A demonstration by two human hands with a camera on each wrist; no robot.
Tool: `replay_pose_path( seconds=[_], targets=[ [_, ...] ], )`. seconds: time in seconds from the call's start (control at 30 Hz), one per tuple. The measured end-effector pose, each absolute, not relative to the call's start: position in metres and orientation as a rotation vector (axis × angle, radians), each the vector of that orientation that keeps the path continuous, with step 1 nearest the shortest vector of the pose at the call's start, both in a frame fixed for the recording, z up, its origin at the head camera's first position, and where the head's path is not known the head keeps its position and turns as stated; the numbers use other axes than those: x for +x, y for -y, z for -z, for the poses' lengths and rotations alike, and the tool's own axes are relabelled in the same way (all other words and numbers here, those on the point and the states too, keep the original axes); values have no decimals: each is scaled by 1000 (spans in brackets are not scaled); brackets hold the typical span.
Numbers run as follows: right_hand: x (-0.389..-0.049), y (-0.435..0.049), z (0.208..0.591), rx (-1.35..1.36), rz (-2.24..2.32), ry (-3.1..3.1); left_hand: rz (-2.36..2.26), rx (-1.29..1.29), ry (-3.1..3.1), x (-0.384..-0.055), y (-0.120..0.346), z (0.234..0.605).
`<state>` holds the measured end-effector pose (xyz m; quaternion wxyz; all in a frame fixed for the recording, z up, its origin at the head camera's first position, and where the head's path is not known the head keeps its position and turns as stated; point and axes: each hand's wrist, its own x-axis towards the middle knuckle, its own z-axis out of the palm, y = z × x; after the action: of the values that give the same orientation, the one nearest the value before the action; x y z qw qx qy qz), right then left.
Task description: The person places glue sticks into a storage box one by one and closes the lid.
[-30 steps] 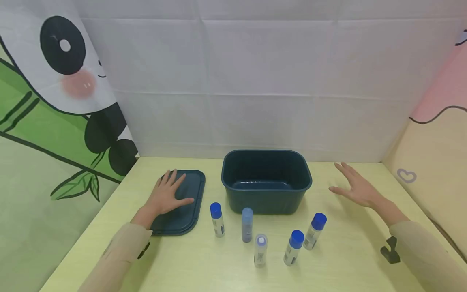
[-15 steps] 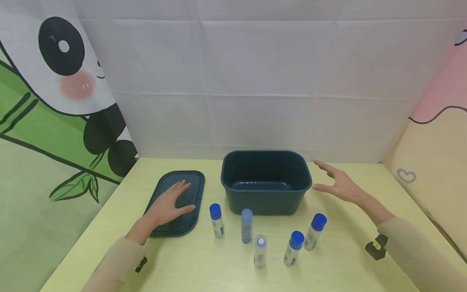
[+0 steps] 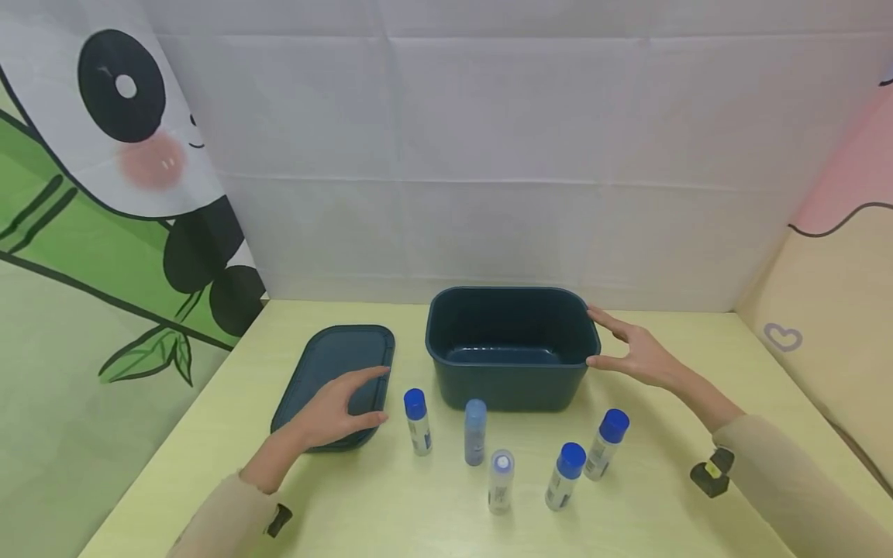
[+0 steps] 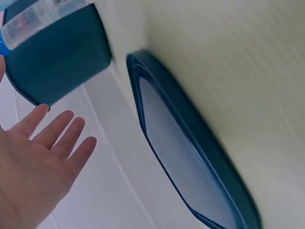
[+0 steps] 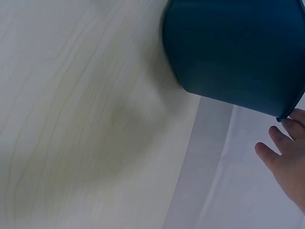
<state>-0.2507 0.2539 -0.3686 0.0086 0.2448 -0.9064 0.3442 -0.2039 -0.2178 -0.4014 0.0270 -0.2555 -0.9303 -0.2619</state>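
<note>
A dark teal open-topped plastic box (image 3: pixel 512 389) stands at the middle back of the table. My right hand (image 3: pixel 645 358) is at the box's right rim, thumb toward the front and fingers toward the back, its fingertips right at the edge. In the right wrist view, fingertips meet the corner of the box (image 5: pixel 233 52). My left hand (image 3: pixel 326 415) hangs over the front part of the flat teal lid (image 3: pixel 342 349), fingers and thumb spread with nothing between them. Just right of its fingertips stands a blue-capped glue stick (image 3: pixel 418 425).
In front of the box stand a light blue tube (image 3: pixel 475 432), a clear-capped tube (image 3: pixel 501 484) and two more blue-capped glue sticks, one nearer (image 3: pixel 562 479) and one farther right (image 3: pixel 605 446). A white cloth wall (image 3: pixel 502 155) closes off the table's back.
My right hand has moved left from beside the box to its right rim. The left hand has drawn back off the lid's middle and shifted right toward the nearest glue stick.
</note>
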Motion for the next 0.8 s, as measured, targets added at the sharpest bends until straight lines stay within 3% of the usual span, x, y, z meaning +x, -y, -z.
replay_pose_path(
  seconds=[0.37,0.8],
  targets=[
    [-249,-256,370,776,-1097,2821,1256,-1004,2687,-194,191,390],
    [-251,-257,376,791,-1098,2787,1427,-987,2698,-195,173,388]
  ],
)
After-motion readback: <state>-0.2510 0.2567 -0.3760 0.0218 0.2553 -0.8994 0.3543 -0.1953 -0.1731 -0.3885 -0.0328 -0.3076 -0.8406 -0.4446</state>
